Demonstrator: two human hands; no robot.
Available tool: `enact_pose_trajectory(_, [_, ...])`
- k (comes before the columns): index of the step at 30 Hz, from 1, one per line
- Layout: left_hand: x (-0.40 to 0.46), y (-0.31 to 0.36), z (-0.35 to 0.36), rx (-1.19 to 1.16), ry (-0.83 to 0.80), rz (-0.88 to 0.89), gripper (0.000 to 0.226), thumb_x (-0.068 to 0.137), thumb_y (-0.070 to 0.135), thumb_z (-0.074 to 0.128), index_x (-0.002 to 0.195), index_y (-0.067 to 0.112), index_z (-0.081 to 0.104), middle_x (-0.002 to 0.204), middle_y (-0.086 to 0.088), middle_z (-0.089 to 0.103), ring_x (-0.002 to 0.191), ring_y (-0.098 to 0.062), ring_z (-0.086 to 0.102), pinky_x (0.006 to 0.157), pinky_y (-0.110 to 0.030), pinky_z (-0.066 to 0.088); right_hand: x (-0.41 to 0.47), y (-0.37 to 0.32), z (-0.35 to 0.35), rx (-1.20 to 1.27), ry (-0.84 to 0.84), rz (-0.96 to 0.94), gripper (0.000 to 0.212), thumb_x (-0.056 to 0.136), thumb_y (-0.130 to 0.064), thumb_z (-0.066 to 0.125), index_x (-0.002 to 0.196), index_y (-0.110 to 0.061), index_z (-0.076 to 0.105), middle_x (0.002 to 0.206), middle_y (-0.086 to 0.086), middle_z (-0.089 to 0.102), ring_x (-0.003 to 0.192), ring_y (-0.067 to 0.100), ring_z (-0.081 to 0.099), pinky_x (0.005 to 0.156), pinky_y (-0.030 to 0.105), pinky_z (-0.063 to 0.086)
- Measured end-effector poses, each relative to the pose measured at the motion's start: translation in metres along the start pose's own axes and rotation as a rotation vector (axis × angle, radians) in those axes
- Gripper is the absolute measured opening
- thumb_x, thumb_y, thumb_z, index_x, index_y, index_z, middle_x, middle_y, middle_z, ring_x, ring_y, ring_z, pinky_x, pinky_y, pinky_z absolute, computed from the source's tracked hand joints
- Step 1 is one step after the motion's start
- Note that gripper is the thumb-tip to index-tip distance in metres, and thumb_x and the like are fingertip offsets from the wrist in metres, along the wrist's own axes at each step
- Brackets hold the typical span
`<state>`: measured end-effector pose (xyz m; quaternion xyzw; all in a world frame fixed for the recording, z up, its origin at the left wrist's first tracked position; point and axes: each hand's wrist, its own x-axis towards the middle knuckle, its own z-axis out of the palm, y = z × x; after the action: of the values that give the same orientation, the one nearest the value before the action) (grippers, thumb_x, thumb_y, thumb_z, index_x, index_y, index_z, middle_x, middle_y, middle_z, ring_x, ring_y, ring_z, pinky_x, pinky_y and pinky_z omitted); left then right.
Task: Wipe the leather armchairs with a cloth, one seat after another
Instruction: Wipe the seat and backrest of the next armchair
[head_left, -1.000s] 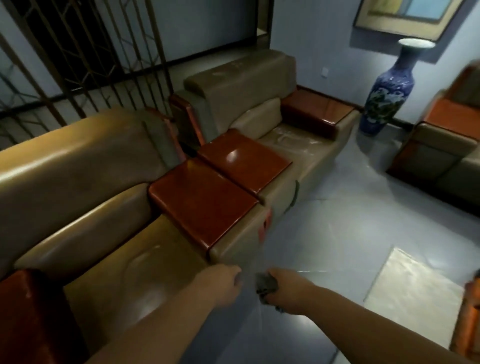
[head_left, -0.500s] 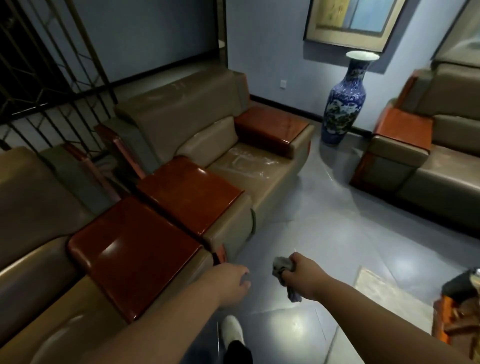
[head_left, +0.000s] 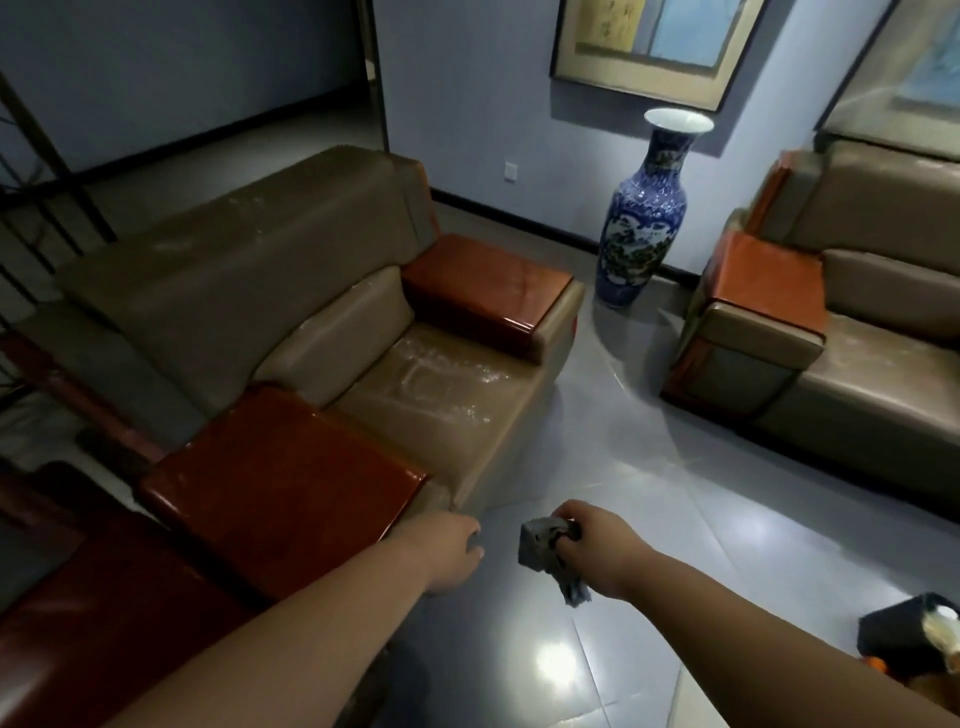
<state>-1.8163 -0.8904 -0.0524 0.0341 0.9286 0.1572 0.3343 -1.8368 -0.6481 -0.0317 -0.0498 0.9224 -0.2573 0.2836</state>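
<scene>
Before the armchair (head_left: 363, 332), right hand (head_left: 597, 551) grips cloth (head_left: 545, 551) (bunched); left hand (head_left: 447, 551) beside.

your right hand (head_left: 597, 551) grips a crumpled grey cloth (head_left: 545, 551) over the tiled floor (head_left: 649, 493). your left hand (head_left: 447, 553) hangs beside it, fingers loosely curled, holding nothing. ahead: tan leather armchair (head_left: 291, 270), dusty seat (head_left: 431, 395), glossy red-brown armrests (head_left: 280, 478). blue-and-white vase (head_left: 641, 218) by the wall; second armchair (head_left: 857, 322) at right.
</scene>
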Motion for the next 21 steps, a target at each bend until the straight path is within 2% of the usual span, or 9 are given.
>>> enact_pose_trajectory(2, [0.027, 0.001, -0.017, -0.006, 0.01, -0.008, 0.052, 0.107, 0.048, 0.046, 0.155, 0.03, 0.046, 0.152, -0.009, 0.053, 0.133, -0.031, 0.055, 0.105, -0.041, 0.05, 0.032, 0.002, -0.016, -0.015, 0.0, -0.023, 0.013, 0.099, -0.024, 0.052, 0.104, -0.024, 0.064, 0.093, 0.001, 0.07, 0.083, 0.017, 0.065, 0.071, 0.029, 0.053])
enact_pose_trajectory(4, [0.055, 0.001, -0.031, -0.016, 0.0, -0.016, 0.051, 0.107, 0.048, 0.045, 0.155, 0.031, 0.046, 0.152, -0.009, 0.052, 0.133, -0.031, 0.054, 0.106, -0.042, 0.05, 0.07, 0.006, -0.03, -0.051, -0.022, -0.048, 0.017, 0.105, -0.03, 0.049, 0.098, -0.022, 0.063, 0.091, 0.002, 0.068, 0.082, 0.018, 0.065, 0.07, 0.028, 0.05])
enact_pose_trajectory(7, [0.099, 0.003, -0.05, -0.091, -0.002, -0.078, 0.049, 0.107, 0.046, 0.048, 0.153, 0.03, 0.049, 0.149, -0.004, 0.057, 0.133, -0.027, 0.055, 0.107, -0.042, 0.05, 0.132, 0.01, -0.055, -0.114, -0.083, -0.077, 0.024, 0.108, -0.033, 0.046, 0.101, -0.017, 0.062, 0.094, 0.008, 0.069, 0.087, 0.025, 0.065, 0.077, 0.037, 0.052])
enact_pose_trajectory(10, [0.144, 0.013, -0.08, -0.115, 0.02, -0.154, 0.046, 0.108, 0.046, 0.048, 0.149, 0.025, 0.053, 0.145, -0.003, 0.06, 0.129, -0.026, 0.058, 0.105, -0.041, 0.051, 0.197, 0.011, -0.087, -0.148, -0.136, -0.121, 0.03, 0.109, -0.035, 0.044, 0.1, -0.012, 0.062, 0.095, 0.011, 0.068, 0.089, 0.028, 0.064, 0.079, 0.038, 0.051])
enact_pose_trajectory(14, [0.191, 0.025, -0.12, -0.132, 0.073, -0.302, 0.043, 0.11, 0.043, 0.044, 0.144, 0.021, 0.056, 0.143, -0.005, 0.061, 0.132, -0.028, 0.058, 0.107, -0.04, 0.05, 0.267, 0.003, -0.134, -0.133, -0.202, -0.174, 0.026, 0.11, -0.033, 0.044, 0.089, -0.024, 0.057, 0.084, -0.001, 0.061, 0.084, 0.021, 0.06, 0.074, 0.032, 0.047])
enact_pose_trajectory(18, [0.233, 0.023, -0.142, -0.224, 0.074, -0.405, 0.047, 0.111, 0.042, 0.04, 0.152, 0.021, 0.049, 0.154, -0.004, 0.053, 0.143, -0.023, 0.049, 0.117, -0.038, 0.042, 0.34, -0.006, -0.174, -0.211, -0.255, -0.238, 0.029, 0.11, -0.036, 0.044, 0.106, -0.015, 0.064, 0.097, 0.007, 0.067, 0.09, 0.023, 0.063, 0.075, 0.033, 0.047])
enact_pose_trajectory(21, [0.247, 0.015, -0.152, -0.3, 0.076, -0.47, 0.047, 0.112, 0.042, 0.04, 0.153, 0.021, 0.049, 0.154, -0.004, 0.053, 0.142, -0.022, 0.049, 0.116, -0.037, 0.041, 0.39, -0.017, -0.191, -0.248, -0.289, -0.258, 0.026, 0.11, -0.035, 0.045, 0.101, -0.017, 0.062, 0.094, 0.006, 0.066, 0.085, 0.021, 0.062, 0.066, 0.03, 0.047])
